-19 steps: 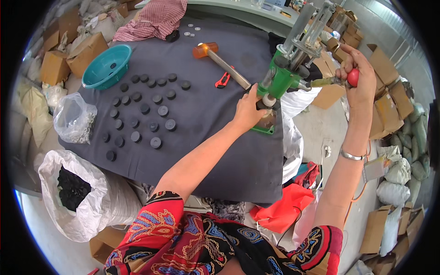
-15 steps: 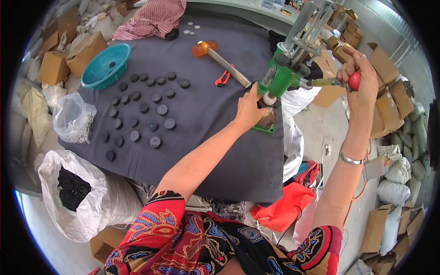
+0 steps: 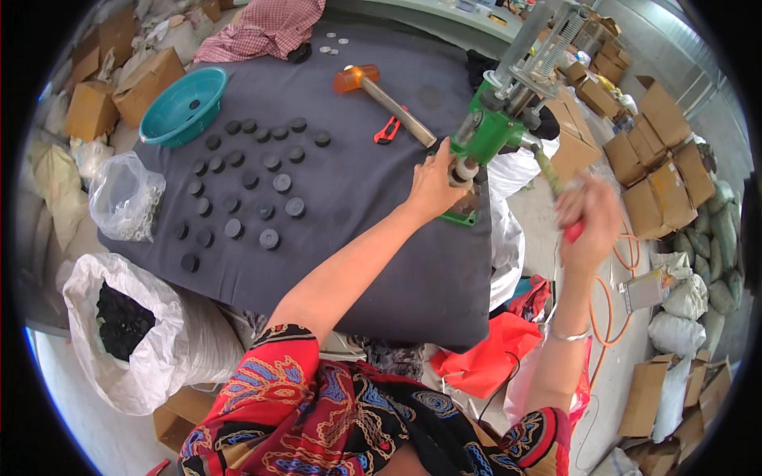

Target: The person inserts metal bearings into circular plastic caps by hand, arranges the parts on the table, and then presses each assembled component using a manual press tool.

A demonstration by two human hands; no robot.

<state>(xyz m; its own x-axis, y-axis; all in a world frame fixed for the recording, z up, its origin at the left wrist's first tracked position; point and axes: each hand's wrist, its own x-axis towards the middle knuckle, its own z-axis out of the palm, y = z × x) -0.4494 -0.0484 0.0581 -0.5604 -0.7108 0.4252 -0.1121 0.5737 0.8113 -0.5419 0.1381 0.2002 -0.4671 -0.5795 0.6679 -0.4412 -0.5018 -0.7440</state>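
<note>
A green hand press (image 3: 494, 131) stands at the right edge of a table covered in dark grey cloth (image 3: 373, 238). My left hand (image 3: 435, 184) rests at the base of the press, fingers against the die under its ram. My right hand (image 3: 586, 222) is closed around the red knob of the press lever, which points down and to the right; the hand is blurred. Several round black discs (image 3: 254, 186) lie in rows on the cloth to the left.
A teal bowl (image 3: 184, 107) sits at the far left of the table, with a mallet (image 3: 381, 95) and a small red tool (image 3: 386, 131) behind the discs. A clear bag (image 3: 127, 198) and a white sack of black pieces (image 3: 127, 325) lie left; cardboard boxes (image 3: 659, 159) right.
My right hand has pulled the lever knob down and toward me, from high beside the press to a lower position. My left hand stays at the press base.
</note>
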